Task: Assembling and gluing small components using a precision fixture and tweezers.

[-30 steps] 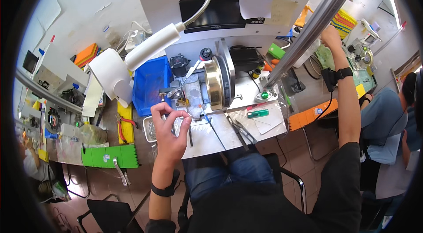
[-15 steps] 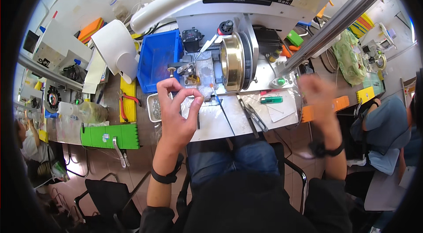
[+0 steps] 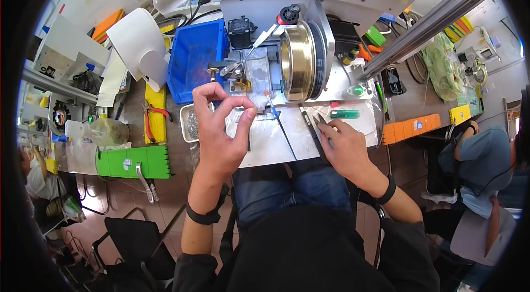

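My left hand (image 3: 218, 134) is raised in front of the machine's small clamp fixture (image 3: 234, 74), its thumb and fingers closed in a pinch. Whatever may be between those fingertips is too small to make out. At the right of the white work plate (image 3: 265, 151), my right hand (image 3: 349, 151) has its fingers closed on a pair of dark tweezers (image 3: 318, 119), mostly covered by the hand. Alongside lies a slim black tool (image 3: 311, 129). A thin dark stick with a blue part and orange tip (image 3: 280, 128) rests between my hands. Behind them stands a large gold-coloured wheel (image 3: 292, 65).
An open blue bin (image 3: 172, 85) and a small white tray (image 3: 189, 123) stand left of the fixture. Red-handled pliers (image 3: 148, 120) lie on a yellow strip. A green tool (image 3: 345, 114) is beyond my right hand. A metal post (image 3: 425, 29) slants up at right.
My right hand has come leftward from the plate's right side and taken hold of the tweezers. The left hand keeps its pinch. The view has shifted slightly.
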A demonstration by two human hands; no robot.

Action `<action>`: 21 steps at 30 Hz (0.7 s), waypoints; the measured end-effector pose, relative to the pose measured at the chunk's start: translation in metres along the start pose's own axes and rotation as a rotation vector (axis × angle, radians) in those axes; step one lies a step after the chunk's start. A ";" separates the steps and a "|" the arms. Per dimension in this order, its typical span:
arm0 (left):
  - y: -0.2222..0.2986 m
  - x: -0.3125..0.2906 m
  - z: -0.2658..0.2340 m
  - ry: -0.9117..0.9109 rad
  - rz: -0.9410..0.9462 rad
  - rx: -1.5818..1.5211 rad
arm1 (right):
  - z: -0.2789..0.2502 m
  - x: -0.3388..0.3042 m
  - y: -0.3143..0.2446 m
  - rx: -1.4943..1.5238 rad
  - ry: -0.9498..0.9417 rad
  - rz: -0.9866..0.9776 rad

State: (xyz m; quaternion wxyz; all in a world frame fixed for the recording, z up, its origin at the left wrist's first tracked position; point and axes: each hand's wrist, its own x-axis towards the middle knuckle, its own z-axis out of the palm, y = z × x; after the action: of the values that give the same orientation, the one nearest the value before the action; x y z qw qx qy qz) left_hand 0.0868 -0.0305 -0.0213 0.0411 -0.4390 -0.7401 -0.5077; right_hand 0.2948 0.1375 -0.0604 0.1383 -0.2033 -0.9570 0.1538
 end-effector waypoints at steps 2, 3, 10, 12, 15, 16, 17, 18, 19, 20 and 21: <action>0.000 0.000 0.000 -0.001 0.001 0.002 | -0.001 0.002 0.001 0.012 -0.038 -0.033; -0.001 0.000 0.000 -0.001 0.006 0.002 | -0.002 0.003 0.002 0.027 -0.069 -0.060; -0.004 -0.001 -0.001 -0.014 0.022 0.013 | -0.002 0.016 0.007 -0.162 -0.197 -0.466; -0.005 0.000 -0.001 -0.006 0.033 0.013 | -0.005 0.017 0.011 -0.201 -0.241 -0.550; -0.006 0.000 -0.001 -0.005 0.031 0.006 | -0.011 0.014 0.015 -0.121 -0.226 -0.614; -0.006 0.000 -0.001 -0.007 0.028 0.000 | -0.014 0.011 0.015 -0.119 -0.232 -0.616; -0.006 -0.001 0.000 -0.006 0.019 0.001 | -0.018 0.006 0.013 -0.060 -0.206 -0.633; -0.007 -0.001 0.001 0.005 0.012 -0.015 | -0.021 0.001 0.011 -0.010 -0.194 -0.637; -0.007 -0.002 0.001 0.015 0.004 -0.031 | -0.024 -0.004 0.007 0.007 -0.190 -0.650; -0.008 -0.002 0.001 0.013 -0.005 -0.030 | -0.026 -0.009 0.002 0.231 -0.180 -0.504; -0.009 -0.002 0.002 0.019 0.003 -0.033 | -0.029 -0.012 -0.003 0.463 -0.140 -0.355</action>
State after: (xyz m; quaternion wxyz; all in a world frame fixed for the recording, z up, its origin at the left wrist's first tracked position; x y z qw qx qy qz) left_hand 0.0829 -0.0311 -0.0294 0.0418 -0.4359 -0.7304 -0.5242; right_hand 0.3136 0.1368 -0.0352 0.1394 0.0153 -0.9243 0.3551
